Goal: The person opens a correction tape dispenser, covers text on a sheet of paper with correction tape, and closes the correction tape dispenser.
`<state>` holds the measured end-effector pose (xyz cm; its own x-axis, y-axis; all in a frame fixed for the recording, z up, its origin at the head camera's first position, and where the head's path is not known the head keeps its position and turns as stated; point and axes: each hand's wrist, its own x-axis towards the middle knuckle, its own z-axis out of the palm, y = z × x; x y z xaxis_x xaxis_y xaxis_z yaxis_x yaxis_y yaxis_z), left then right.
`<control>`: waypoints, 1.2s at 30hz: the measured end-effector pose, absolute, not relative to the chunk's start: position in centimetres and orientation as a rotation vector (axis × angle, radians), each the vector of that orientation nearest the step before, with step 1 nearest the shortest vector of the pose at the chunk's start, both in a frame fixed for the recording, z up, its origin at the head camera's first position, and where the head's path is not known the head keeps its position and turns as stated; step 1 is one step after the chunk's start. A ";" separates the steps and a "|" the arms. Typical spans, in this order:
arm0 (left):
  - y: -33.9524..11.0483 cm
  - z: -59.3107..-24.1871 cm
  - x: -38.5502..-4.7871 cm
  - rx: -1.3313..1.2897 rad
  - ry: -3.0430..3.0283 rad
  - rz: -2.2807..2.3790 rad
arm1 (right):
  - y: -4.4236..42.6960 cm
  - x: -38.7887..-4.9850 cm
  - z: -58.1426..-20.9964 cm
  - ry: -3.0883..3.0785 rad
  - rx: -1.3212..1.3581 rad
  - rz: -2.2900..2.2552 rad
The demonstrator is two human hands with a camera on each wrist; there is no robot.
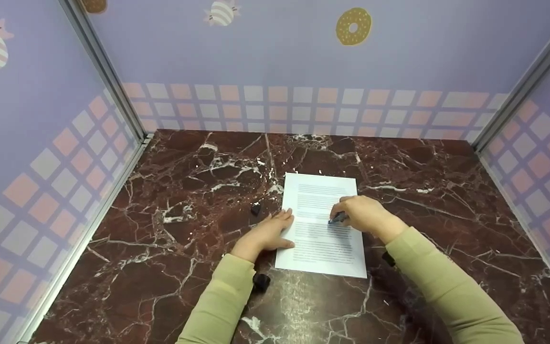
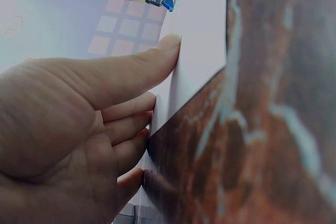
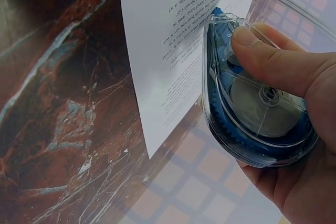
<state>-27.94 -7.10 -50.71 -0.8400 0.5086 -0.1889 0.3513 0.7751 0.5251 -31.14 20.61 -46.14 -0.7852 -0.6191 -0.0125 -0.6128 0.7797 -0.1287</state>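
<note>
A printed sheet of paper (image 1: 320, 258) lies on the dark red marbled table. My right hand (image 1: 363, 215) grips a correction tape dispenser (image 3: 257, 108) with a clear case and blue inner parts. Its blue tip meets the page around the middle text lines; the right wrist view shows the thumb pressed on the case's side. My left hand (image 1: 268, 233) rests at the sheet's left edge, fingers mostly straight, thumb (image 2: 152, 66) on the paper. In the left wrist view the dispenser's tip appears beyond that thumb.
A small black piece (image 1: 256, 209) lies on the table left of the sheet. Pale crumbs (image 1: 260, 174) are scattered behind it. Patterned purple walls (image 1: 280, 57) enclose the table at the back and both sides.
</note>
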 end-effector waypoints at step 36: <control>-7.1 -50.6 -27.9 0.658 2.635 0.712 | 21.8 -31.0 -46.0 2.905 -0.979 -0.180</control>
